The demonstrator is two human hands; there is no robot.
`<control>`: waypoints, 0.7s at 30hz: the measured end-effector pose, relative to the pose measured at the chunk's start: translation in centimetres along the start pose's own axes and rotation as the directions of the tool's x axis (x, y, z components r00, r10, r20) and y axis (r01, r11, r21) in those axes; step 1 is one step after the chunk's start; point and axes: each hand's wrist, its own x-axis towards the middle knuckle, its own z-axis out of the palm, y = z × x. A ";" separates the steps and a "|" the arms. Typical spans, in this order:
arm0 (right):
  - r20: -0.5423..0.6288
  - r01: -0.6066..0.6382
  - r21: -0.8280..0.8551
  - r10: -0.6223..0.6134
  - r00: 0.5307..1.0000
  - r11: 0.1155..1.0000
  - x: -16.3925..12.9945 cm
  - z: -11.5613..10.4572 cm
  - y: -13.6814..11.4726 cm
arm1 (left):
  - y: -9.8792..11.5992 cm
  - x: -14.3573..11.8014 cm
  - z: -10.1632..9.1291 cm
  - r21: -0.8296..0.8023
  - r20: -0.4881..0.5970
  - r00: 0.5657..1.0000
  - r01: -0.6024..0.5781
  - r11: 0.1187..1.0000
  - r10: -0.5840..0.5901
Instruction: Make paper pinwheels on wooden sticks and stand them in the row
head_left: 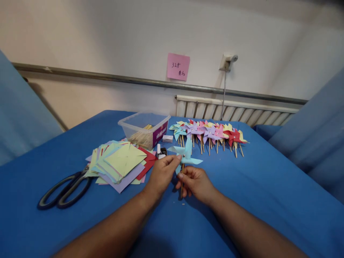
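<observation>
A light blue paper pinwheel (189,154) on a thin wooden stick is held up over the blue-covered table. My left hand (163,172) is closed, its thumb and fingers at the pinwheel's centre and left blades. Below the blades, my right hand (197,182) pinches the stick between thumb and fingers. Just beyond my left hand sits a small dark item with a white top (161,152), partly covered by the hand. Behind that lies a small white box (167,138).
Cut paper squares (120,161) are piled at left, beside large black-handled scissors (67,190). A clear plastic tub (139,123) of wooden sticks stands behind them. Several finished pinwheels (209,132) lie at the back right. A radiator (236,109) and a pink note (178,67) are by the wall.
</observation>
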 end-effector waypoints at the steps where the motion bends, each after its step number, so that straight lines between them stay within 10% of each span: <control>1: 0.004 0.001 -0.006 -0.001 1.000 1.000 0.0 0.0 0.0 | 0.0 -0.1 0.0 0.058 -0.007 1.000 -0.017 0.998 0.017; 21: 0.067 -0.010 -0.053 0.014 0.998 0.999 0.0 0.0 0.5 | -0.5 -0.4 0.3 0.220 0.018 1.000 0.013 0.975 -0.017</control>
